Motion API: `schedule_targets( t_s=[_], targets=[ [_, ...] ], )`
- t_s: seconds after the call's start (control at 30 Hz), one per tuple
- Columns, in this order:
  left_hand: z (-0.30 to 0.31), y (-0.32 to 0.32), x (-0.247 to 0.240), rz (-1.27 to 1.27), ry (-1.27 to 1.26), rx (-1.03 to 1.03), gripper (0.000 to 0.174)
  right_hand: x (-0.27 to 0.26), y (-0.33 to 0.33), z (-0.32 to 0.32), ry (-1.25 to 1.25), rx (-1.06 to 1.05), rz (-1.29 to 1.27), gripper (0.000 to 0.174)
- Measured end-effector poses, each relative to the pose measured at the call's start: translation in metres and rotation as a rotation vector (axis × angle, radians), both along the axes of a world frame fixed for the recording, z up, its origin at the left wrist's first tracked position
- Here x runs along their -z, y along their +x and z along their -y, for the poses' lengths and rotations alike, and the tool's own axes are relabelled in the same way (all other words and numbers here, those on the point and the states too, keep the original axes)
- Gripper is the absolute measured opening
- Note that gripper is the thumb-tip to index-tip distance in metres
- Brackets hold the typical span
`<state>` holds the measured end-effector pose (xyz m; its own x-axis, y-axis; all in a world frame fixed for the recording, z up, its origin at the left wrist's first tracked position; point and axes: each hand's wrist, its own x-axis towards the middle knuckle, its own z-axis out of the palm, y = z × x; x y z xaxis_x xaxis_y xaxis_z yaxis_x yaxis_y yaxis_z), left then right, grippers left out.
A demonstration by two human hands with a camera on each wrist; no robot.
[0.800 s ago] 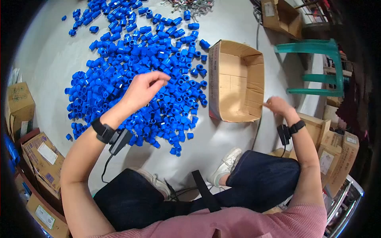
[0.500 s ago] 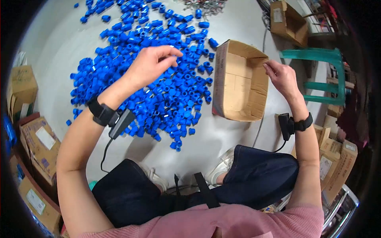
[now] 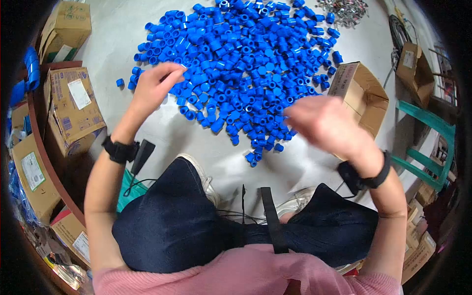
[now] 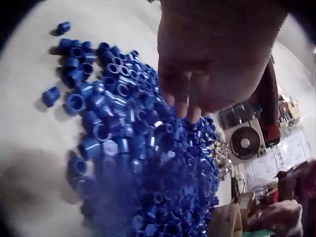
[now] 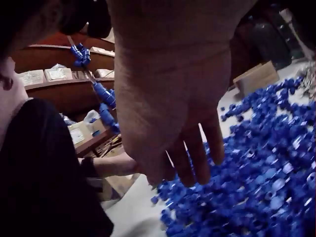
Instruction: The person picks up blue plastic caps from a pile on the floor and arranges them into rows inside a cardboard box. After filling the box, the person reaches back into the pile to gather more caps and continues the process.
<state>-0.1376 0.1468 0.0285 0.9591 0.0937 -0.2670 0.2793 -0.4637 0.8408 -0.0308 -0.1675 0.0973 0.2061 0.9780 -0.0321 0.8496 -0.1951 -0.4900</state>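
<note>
Many fittings are lying loose, probably light, stiff and slick, best pinched around their sides; left grip and right grip are hovering relaxed, apparently empty.

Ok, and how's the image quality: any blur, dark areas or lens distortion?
Head: fisheye curvature, black corners, right hand blurred, left hand sharper; left wrist: lower blue fittings smeared, left hand shaded; right wrist: dim, right hand's palm in shadow.

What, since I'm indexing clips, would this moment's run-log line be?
bare left hand: near hollow blue plastic fittings | bare right hand: blurred in head view | open-topped brown cardboard box: beside fittings, partly hidden
</note>
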Motion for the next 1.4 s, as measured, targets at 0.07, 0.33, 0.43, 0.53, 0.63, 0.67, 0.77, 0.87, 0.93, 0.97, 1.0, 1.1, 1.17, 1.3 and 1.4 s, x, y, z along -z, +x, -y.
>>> schedule_targets(
  t_s=[0.07, 0.33, 0.43, 0.53, 0.63, 0.67, 0.77, 0.87, 0.93, 0.97, 1.0, 1.1, 1.17, 1.3, 1.4],
  targets=[
    [-0.011, -0.036, 0.017, 0.013, 0.005, -0.210, 0.021, 0.023, -0.030, -0.029, -0.052, -0.156, 0.013, 0.006],
    [0.010, -0.125, 0.069, -0.343, 0.062, -0.143, 0.022, 0.078, -0.157, -0.051, -0.315, -0.346, 0.038, 0.011],
    [0.020, -0.126, 0.078, -0.364, 0.075, -0.127, 0.019, 0.089, -0.178, -0.047, -0.379, -0.467, 0.030, 0.016],
    [0.030, -0.118, 0.078, -0.203, 0.085, -0.161, 0.016, 0.092, -0.179, -0.052, -0.312, -0.469, 0.127, 0.018],
    [0.033, -0.114, 0.080, -0.131, 0.104, -0.229, 0.016, 0.091, -0.167, -0.062, -0.256, -0.419, 0.273, 0.018],
    [0.034, -0.113, 0.080, -0.153, 0.134, -0.223, 0.016, 0.090, -0.164, -0.066, -0.269, -0.398, 0.263, 0.018],
    [0.039, -0.113, 0.082, -0.154, 0.093, -0.239, 0.015, 0.084, -0.159, -0.072, -0.296, -0.373, 0.251, 0.018],
    [0.045, -0.115, 0.082, -0.156, 0.076, -0.206, 0.015, 0.086, -0.165, -0.071, -0.305, -0.382, 0.242, 0.019],
    [0.050, -0.117, 0.082, -0.163, 0.032, -0.184, 0.015, 0.088, -0.172, -0.068, -0.307, -0.384, 0.236, 0.020],
    [0.052, -0.117, 0.083, -0.173, -0.006, -0.170, 0.015, 0.089, -0.175, -0.067, -0.335, -0.419, 0.225, 0.021],
    [0.054, -0.118, 0.085, -0.170, -0.014, -0.157, 0.015, 0.088, -0.178, -0.067, -0.363, -0.455, 0.213, 0.022],
    [0.060, -0.121, 0.093, -0.172, -0.051, -0.133, 0.015, 0.087, -0.183, -0.065, -0.403, -0.489, 0.215, 0.025],
    [0.063, -0.122, 0.094, -0.150, -0.063, -0.137, 0.014, 0.088, -0.184, -0.064, -0.403, -0.488, 0.222, 0.025],
    [0.068, -0.117, 0.084, -0.188, -0.047, -0.086, 0.014, 0.087, -0.181, -0.066, -0.384, -0.442, 0.188, 0.023],
    [0.069, -0.116, 0.081, -0.161, -0.045, -0.081, 0.013, 0.091, -0.179, -0.069, -0.372, -0.426, 0.209, 0.022]
  ],
)
